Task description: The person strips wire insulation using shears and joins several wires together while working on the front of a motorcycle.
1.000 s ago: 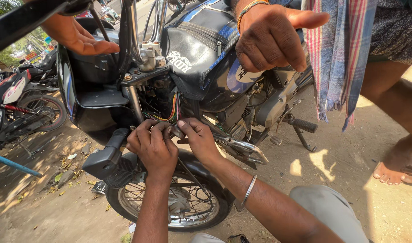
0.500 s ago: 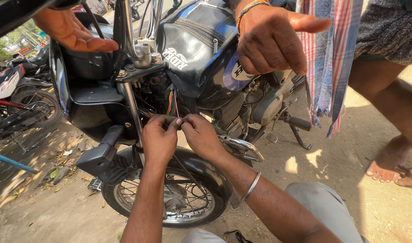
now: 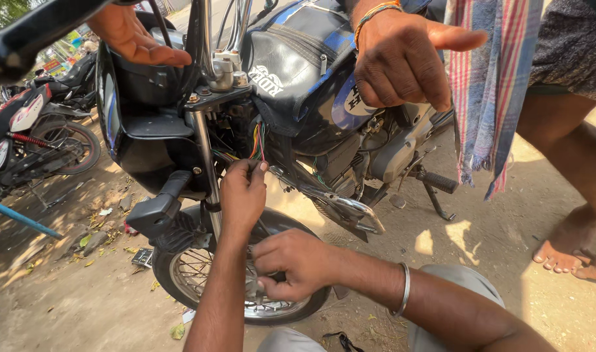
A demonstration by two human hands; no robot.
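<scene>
A black and blue motorcycle stands in front of me. My left hand is raised to the steering head, its fingertips pinched on the bundle of coloured wires hanging there. My right hand, a metal bangle on its wrist, sits lower in front of the front wheel with fingers curled closed; I cannot make out anything in it. Another person's hand with an orange wristband hovers over the tank bag. That person's other hand rests open by the handlebar.
The other person stands barefoot at right, a striped cloth hanging down. A red and black motorcycle is parked at left. Dry leaves and small litter lie on the dirt ground. A footpeg sticks out beside the engine.
My right hand has left the wires and dropped down in front of the front wheel. My left hand stays on the wires. The view has shifted closer.
</scene>
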